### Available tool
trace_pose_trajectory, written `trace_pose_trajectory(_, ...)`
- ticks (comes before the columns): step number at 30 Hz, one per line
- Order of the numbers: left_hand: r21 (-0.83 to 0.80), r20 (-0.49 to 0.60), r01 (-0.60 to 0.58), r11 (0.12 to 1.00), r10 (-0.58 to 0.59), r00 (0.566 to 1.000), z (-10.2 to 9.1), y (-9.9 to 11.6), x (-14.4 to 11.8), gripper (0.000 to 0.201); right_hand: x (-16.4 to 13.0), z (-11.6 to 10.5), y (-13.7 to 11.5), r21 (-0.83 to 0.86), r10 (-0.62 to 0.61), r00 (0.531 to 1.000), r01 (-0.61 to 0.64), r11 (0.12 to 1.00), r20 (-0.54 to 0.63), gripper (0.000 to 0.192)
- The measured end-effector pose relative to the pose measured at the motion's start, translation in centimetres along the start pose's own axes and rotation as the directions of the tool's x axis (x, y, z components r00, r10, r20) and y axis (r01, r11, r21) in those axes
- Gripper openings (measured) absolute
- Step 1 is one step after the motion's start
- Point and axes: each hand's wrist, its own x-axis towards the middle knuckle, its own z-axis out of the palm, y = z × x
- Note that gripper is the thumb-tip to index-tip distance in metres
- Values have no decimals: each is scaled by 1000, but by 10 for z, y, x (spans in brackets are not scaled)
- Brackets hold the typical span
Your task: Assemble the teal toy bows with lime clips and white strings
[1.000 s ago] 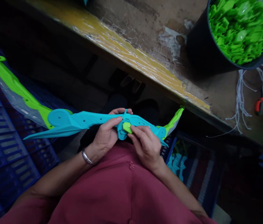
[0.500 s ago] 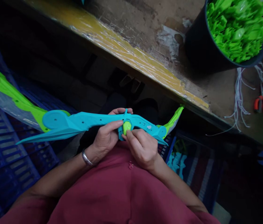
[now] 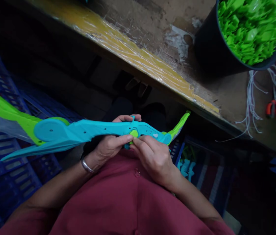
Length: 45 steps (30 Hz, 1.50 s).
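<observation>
A toy bow (image 3: 96,128) of turquoise plastic with lime-green limbs lies across my lap, close to my shirt. My left hand (image 3: 112,142) is wrapped round its middle, fingers behind and thumb in front at the centre. A small lime-green plastic piece (image 3: 134,133) sits at the six-sided recess in the bow's centre. My right hand (image 3: 154,155) pinches the lower edge of that piece between thumb and fingers. The left thumb touches it too. Whether the piece is fully seated is hidden by my fingers.
On the worn wooden table (image 3: 152,62) ahead stands a black bucket (image 3: 208,49) heaped with lime-green pieces. White strings (image 3: 250,98) and orange-handled scissors (image 3: 275,110) lie to its right. Blue plastic crates (image 3: 8,143) are at my left; turquoise parts (image 3: 186,168) lie in a crate at right.
The bow has shifted slightly left and its left end has dropped. My left thumb has moved down onto the green piece, and my right hand has moved slightly down and right.
</observation>
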Motion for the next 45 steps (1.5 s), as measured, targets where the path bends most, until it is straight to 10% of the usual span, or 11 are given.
trace_pose_trajectory(8, 297, 129, -20, 955, -20, 991, -5, 10, -5, 70, 19, -14, 36, 373, 130, 958, -222, 901, 257, 68)
trace_pose_trajectory(15, 458, 99, 81, 885, -142, 985, -13, 15, -10, 85, 25, -1, 58, 687, 139, 879, -447, 573, 456, 43)
trace_pose_trajectory(20, 689, -75, 321, 650, -376, 923, -12, 25, -19, 43, 20, 3, 53, 574, 321, 855, -512, 639, 407, 40)
trace_pose_trajectory(27, 903, -160, 233, 362, -221, 962, -9, 20, -24, 28, 12, 7, 44, 492, 312, 892, -442, 750, 326, 34)
trace_pose_trajectory(38, 925, -101, 151, 350, -157, 982, -14, 5, -18, 31, 6, 16, 49, 523, 348, 878, -476, 707, 328, 32)
trace_pose_trajectory(45, 765, -132, 270, 585, -267, 955, -19, -1, -9, 26, 9, 33, 59, 553, 429, 836, -549, 627, 343, 36)
